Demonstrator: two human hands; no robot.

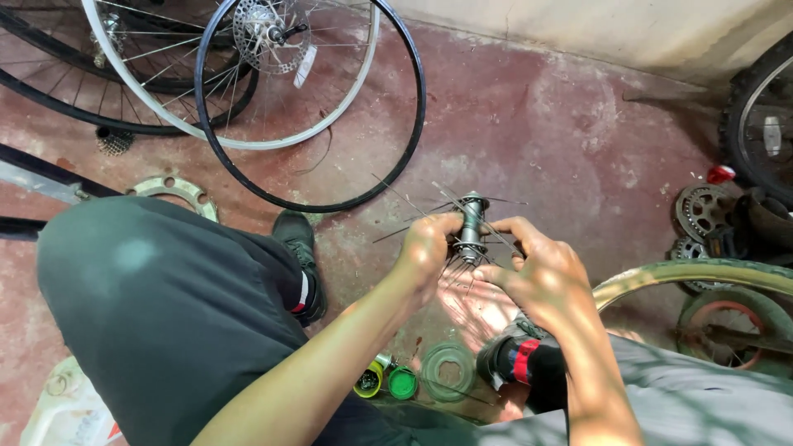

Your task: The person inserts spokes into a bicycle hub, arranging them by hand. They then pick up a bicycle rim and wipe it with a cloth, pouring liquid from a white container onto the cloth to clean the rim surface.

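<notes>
A grey metal wheel hub point(472, 225) with several thin spokes sticking out of it is held upright over the red floor. My left hand point(427, 249) grips the hub from the left side. My right hand point(545, 272) holds it from the right, fingers pinched on the spokes near the lower flange. Both forearms reach out from the bottom of the view, between my knees.
Spoked bicycle rims point(248, 107) lie on the floor at the top left, one with a disc rotor point(260, 29). Sprockets point(700, 211) and a tyre point(756, 124) sit at the right. Small green and yellow pots point(388, 382) and a clear lid point(448, 372) lie by my shoes.
</notes>
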